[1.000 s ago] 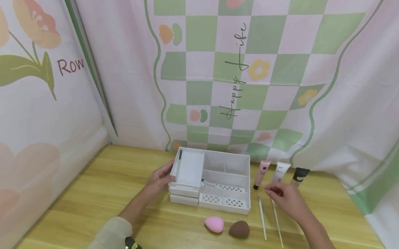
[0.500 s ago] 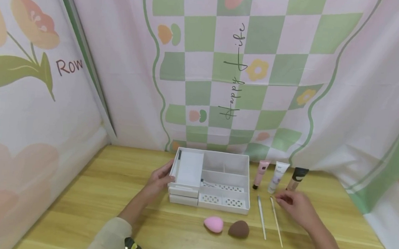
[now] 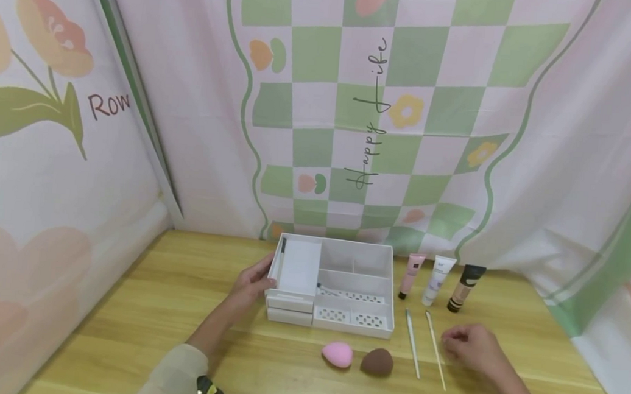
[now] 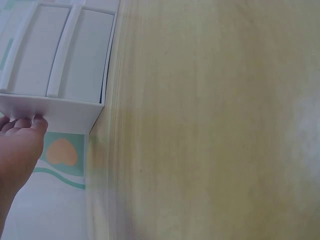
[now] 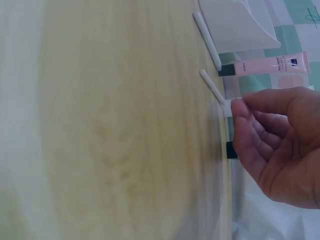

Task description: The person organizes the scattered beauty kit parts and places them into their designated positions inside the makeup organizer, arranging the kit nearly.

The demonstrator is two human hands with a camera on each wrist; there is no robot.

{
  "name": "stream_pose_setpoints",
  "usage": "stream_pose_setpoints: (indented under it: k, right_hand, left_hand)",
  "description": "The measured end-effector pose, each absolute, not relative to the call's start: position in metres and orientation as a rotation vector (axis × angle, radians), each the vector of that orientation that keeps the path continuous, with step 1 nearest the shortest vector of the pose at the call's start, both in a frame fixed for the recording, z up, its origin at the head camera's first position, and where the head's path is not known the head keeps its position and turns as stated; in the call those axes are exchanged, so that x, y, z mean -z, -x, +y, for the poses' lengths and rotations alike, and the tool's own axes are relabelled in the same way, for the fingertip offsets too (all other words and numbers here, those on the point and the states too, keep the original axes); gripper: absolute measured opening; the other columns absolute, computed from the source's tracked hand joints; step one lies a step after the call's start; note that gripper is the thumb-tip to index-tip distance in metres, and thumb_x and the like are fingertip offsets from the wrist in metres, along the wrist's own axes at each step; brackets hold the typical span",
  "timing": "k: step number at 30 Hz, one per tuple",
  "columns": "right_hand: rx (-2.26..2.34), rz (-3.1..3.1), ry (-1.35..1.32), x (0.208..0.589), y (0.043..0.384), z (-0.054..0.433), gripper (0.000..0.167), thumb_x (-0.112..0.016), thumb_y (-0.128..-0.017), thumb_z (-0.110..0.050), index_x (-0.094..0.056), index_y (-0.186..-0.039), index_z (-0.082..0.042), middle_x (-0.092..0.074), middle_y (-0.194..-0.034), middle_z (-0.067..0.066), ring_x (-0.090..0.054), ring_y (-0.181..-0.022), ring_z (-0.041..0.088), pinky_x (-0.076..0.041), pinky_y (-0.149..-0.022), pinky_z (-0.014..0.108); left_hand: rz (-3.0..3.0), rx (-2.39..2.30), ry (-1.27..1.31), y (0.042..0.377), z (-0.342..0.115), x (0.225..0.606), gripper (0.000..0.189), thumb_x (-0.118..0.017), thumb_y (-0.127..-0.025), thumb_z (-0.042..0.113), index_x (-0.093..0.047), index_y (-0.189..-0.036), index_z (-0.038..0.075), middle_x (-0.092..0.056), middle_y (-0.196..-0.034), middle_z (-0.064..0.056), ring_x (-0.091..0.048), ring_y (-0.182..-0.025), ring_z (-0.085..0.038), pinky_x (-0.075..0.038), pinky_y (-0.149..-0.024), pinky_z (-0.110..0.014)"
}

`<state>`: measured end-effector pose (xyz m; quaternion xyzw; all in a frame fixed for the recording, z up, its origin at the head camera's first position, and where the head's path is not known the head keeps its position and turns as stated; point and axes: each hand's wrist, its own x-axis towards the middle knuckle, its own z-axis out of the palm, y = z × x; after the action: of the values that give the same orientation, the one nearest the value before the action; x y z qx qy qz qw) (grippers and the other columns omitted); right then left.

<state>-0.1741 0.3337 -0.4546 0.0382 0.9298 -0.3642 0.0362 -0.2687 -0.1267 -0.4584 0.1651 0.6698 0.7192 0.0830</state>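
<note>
A white cosmetics organizer (image 3: pixel 352 332) stands at the back middle of the table, with drawers under its left part. My left hand (image 3: pixel 251 283) rests against its left side, and in the left wrist view the fingertips (image 4: pixel 39 121) touch the side wall. My right hand (image 3: pixel 472 347) hovers beside a thin brush (image 3: pixel 436 352), fingers loosely bent, thumb and forefinger close together with nothing seen between them. Left of that brush lies a white pen-like stick (image 3: pixel 412 345). Behind are a pink tube (image 3: pixel 411 276), a white tube (image 3: pixel 438 281) and a black-capped beige tube (image 3: pixel 465 288).
A pink makeup sponge (image 3: pixel 338 355) and a brown one (image 3: pixel 378 362) lie before the organizer. Inside it are a dark-tipped brush (image 3: pixel 282 256) at the left and a slim brush (image 3: pixel 331 291) in the middle compartment. A patterned curtain (image 3: pixel 310 111) hangs behind the table.
My right hand has drawn back from the tubes toward the front right, uncovering the white and black-capped tubes and the brush's far end. The left hand stays against the organizer.
</note>
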Motion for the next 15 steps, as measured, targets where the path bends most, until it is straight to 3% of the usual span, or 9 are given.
stream_pose_setpoints:
  k: [9, 15]
  right_hand:
    - [1.263, 2.67, -0.207, 0.458, 0.159, 0.329, 0.023, -0.062, -0.092, -0.004, -0.07, -0.105, 0.014, -0.073, -0.078, 0.004, -0.067, -0.071, 0.013, -0.062, -0.06, 0.022]
    - [1.238, 2.666, -0.235, 0.459, 0.152, 0.322, 0.018, -0.067, -0.087, -0.006, -0.073, -0.097, 0.009, -0.072, -0.073, 0.002, -0.066, -0.068, 0.013, -0.061, -0.058, 0.022]
  left_hand:
    - [2.038, -2.135, -0.476, 0.268, -0.125, 0.456, 0.07, -0.053, -0.095, 0.001, -0.025, -0.159, 0.0, -0.019, -0.17, -0.018, -0.018, -0.158, -0.037, -0.021, -0.13, -0.047]
    - [2.088, -2.117, -0.447, 0.266, -0.125, 0.456, 0.069, -0.054, -0.095, 0.002, -0.026, -0.159, 0.0, -0.021, -0.169, -0.018, -0.018, -0.158, -0.037, -0.019, -0.13, -0.048]
